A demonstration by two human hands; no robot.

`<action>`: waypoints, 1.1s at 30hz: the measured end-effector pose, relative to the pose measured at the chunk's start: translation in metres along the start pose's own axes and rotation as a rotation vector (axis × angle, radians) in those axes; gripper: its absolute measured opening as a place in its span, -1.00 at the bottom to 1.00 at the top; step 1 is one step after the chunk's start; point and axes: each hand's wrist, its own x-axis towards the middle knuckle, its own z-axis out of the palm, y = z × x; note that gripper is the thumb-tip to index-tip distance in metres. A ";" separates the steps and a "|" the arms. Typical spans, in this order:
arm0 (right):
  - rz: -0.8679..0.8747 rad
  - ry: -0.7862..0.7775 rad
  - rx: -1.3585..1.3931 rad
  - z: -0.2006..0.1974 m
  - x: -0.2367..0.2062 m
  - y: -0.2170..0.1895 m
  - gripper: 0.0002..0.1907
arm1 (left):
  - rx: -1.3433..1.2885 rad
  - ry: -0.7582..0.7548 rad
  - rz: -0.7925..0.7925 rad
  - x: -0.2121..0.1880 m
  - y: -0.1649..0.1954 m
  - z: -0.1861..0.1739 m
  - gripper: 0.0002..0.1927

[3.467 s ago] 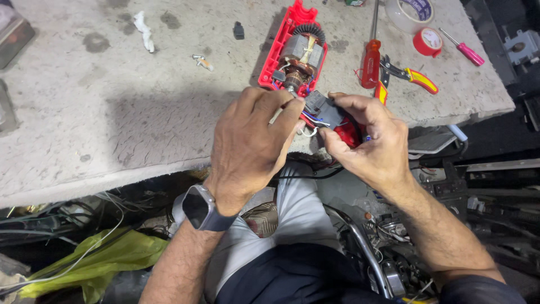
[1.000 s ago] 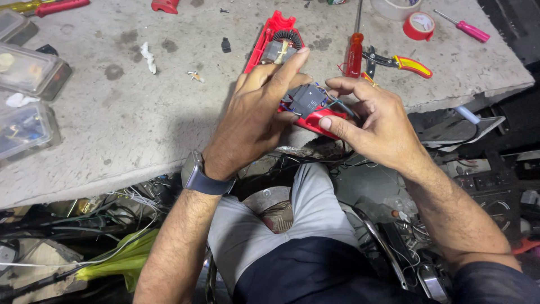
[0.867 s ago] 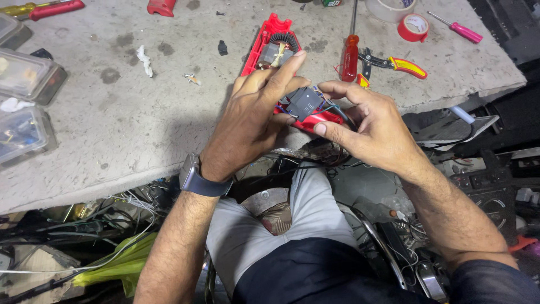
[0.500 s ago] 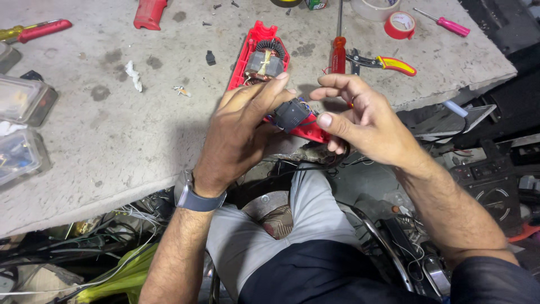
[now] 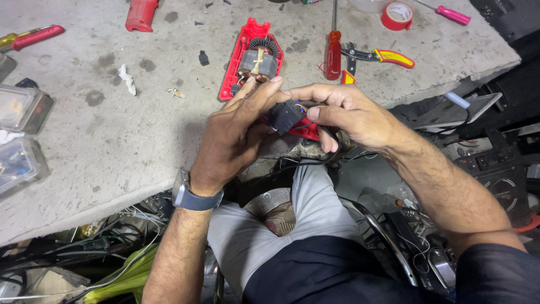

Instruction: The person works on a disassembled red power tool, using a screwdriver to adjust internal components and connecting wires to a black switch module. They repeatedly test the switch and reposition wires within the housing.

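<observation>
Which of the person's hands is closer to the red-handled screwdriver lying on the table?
The right hand. It sits just below the red-handled screwdriver, holding a small dark part. The left hand is farther off, lower and to the left.

Bare forearms, a dark wristwatch point(image 5: 194, 197) on the left wrist, grey trousers point(image 5: 270, 236).

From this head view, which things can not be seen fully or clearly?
- Small dark part: both hands' fingers cover its sides; its wires are too small to follow.
- Red tool housing: near end hidden behind the left hand and right hand.
- Red handle and tape roll: cut by the top edge.
- Clear boxes: cut by the left edge, contents blurred.
</observation>
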 end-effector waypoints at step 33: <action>-0.212 0.377 -0.405 0.034 0.001 0.000 -0.56 | -0.115 0.105 -0.111 -0.009 -0.006 0.002 -0.33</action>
